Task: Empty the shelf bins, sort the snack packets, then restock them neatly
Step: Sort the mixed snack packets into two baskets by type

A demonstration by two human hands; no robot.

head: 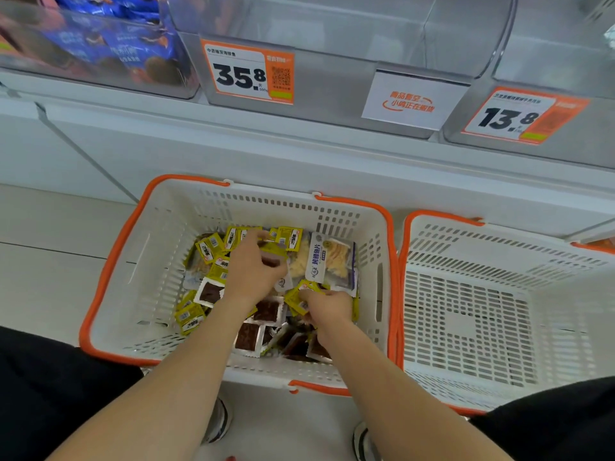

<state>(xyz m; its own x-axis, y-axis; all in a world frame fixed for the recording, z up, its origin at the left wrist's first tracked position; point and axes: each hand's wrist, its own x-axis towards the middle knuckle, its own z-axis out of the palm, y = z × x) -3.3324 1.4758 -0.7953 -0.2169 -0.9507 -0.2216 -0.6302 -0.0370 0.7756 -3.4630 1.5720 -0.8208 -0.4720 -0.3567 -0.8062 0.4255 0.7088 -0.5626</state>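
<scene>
**Left hand and right hand among snack packets**

The left hand's curled fingers grip a yellow packet; the right pinches another; the packets heap in the white basket on the floor, beside a second basket, under clear shelf bins.

White basket with orange rim, yellow packets, brown packets, seemingly blue bags

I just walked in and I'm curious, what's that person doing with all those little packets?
A person is sorting snack packets in a white basket on the floor. The left hand and the right hand each grip yellow packets from the mixed pile, which also holds brown packets and one bigger white packet. The second basket beside it looks empty, and so does the clear shelf bin above.
</scene>
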